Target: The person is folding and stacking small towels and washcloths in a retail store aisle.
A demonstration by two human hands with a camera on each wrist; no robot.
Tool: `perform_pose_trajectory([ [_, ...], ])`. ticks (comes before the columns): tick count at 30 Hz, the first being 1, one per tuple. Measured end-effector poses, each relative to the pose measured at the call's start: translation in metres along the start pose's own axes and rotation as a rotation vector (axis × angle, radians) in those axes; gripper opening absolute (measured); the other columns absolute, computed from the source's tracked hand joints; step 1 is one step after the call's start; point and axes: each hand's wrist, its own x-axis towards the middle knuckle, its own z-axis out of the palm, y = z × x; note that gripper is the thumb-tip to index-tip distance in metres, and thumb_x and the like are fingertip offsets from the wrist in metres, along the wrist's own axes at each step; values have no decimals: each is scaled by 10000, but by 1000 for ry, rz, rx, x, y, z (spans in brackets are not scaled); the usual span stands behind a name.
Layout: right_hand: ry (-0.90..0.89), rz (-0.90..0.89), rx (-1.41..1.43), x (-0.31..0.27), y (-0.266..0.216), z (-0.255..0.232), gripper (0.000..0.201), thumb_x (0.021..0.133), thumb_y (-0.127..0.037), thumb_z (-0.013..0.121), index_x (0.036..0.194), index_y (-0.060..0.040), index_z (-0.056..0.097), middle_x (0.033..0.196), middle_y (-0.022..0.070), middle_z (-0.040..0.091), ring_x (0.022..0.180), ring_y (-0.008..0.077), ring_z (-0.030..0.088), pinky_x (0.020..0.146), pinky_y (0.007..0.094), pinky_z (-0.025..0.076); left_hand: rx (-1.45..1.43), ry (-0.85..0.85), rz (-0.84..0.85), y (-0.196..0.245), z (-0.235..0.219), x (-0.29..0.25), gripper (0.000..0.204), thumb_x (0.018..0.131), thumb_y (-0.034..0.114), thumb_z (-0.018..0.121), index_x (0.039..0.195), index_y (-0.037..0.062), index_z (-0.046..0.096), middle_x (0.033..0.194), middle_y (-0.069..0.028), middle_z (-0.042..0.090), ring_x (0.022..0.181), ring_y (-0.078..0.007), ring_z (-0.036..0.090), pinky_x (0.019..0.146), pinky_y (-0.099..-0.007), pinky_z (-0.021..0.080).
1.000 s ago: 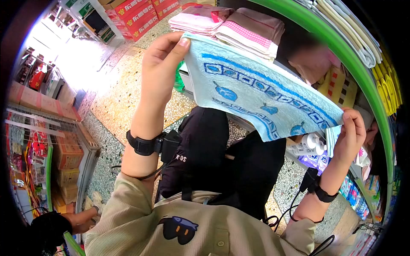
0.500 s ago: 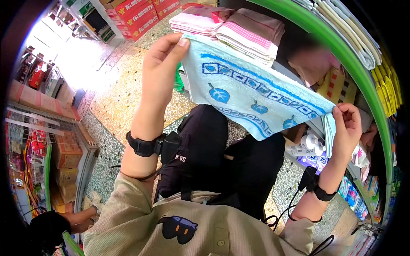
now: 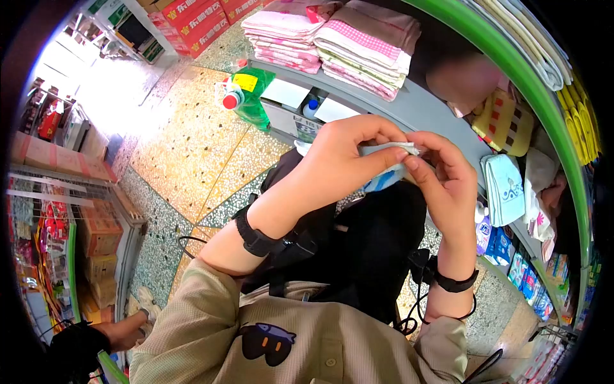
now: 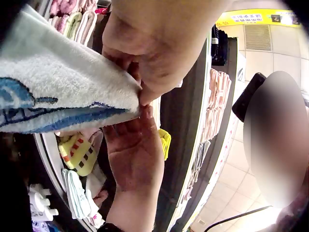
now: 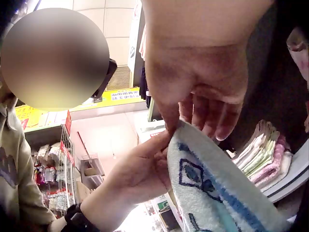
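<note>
A pale blue towel [image 3: 384, 178] with darker blue patterns hangs from both hands, its top corners brought together above the dark-trousered knees. My left hand [image 3: 355, 153] pinches one corner between thumb and fingers. Right beside it, my right hand [image 3: 444, 176] pinches the towel at the same spot, the fingertips of both hands meeting. In the left wrist view the towel [image 4: 63, 87] drapes away from the joined fingertips; in the right wrist view the towel's patterned side [image 5: 207, 183] shows below them.
Folded pink and white towels [image 3: 368, 48] are stacked on a grey shelf [image 3: 441, 118]. A green bottle [image 3: 252, 96] stands on the floor by it. Folded light blue towels [image 3: 503, 187] lie at the right. Another person's arm [image 3: 125, 328] shows at lower left.
The towel was stretched wide between both hands. Now the hands have come together at the middle, the left moving right and the right moving left, and the towel hangs folded.
</note>
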Motion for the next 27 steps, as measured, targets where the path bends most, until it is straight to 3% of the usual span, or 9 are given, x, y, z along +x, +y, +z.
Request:
perform_pose_trajectory([
  [3, -58, 59, 102, 1, -1, -4, 173, 815, -52, 649, 971, 3, 601, 886, 10, 595, 832, 83, 526, 741, 220, 428, -289, -5, -88, -10, 2, -5, 298, 801, 42, 669, 1007, 45, 454, 814, -61, 640, 762, -63, 566, 692, -210, 442],
  [4, -84, 78, 121, 0, -3, -6, 153, 823, -54, 642, 958, 5, 598, 879, 4, 589, 820, 78, 523, 733, 215, 426, -249, -65, -106, -13, 1, -5, 375, 796, 6, 664, 1002, 80, 360, 845, -74, 637, 795, -79, 568, 732, -216, 440],
  [7, -20, 25, 92, 0, -1, -12, 122, 845, -61, 620, 952, -10, 593, 874, -8, 580, 793, 67, 515, 705, 193, 415, -325, -94, 41, -32, 6, -12, 359, 797, 21, 670, 1018, 65, 392, 917, -74, 612, 848, -95, 557, 776, -236, 441],
  [10, 163, -2, 171, 0, -5, -28, 149, 870, -78, 591, 1003, -11, 576, 897, -2, 570, 794, 50, 502, 721, 174, 395, -112, -102, 29, -47, 4, -22, 354, 789, 30, 682, 1025, 54, 419, 964, -83, 573, 903, -111, 546, 812, -268, 443],
  [13, 299, -136, 165, 2, -8, -46, 159, 874, -66, 572, 1013, 11, 568, 936, 30, 579, 808, 69, 515, 738, 183, 406, -11, -73, 172, -72, 5, -31, 309, 787, 46, 689, 998, 50, 464, 968, -85, 550, 912, -132, 550, 820, -287, 444],
  [14, 338, -172, 153, 4, -8, -52, 169, 876, -62, 564, 1021, 24, 561, 939, 52, 579, 819, 87, 527, 753, 197, 419, 72, -61, 208, -77, 4, -36, 268, 778, 56, 695, 960, 42, 499, 935, -95, 573, 870, -185, 578, 778, -298, 457],
  [18, 357, -207, 121, -1, -25, -69, 186, 894, -83, 539, 1032, 40, 549, 953, 91, 584, 854, 134, 557, 778, 239, 444, 174, -113, 233, -87, 1, -43, 234, 773, 92, 695, 951, 33, 556, 887, -119, 607, 809, -271, 605, 699, -327, 472],
  [24, 435, -272, 8, -8, -33, -93, 198, 919, -103, 500, 1057, 31, 548, 992, 114, 600, 867, 156, 580, 790, 277, 459, 164, -100, 112, -91, -3, -53, 261, 763, 110, 702, 976, 32, 573, 933, -124, 618, 838, -280, 610, 724, -333, 480],
  [27, 464, -263, 4, -10, -34, -100, 201, 926, -116, 496, 1055, 29, 549, 980, 113, 608, 852, 153, 587, 781, 279, 463, 198, -120, 97, -95, -5, -56, 289, 751, 101, 711, 991, 33, 563, 930, -112, 612, 825, -241, 610, 724, -313, 484],
])
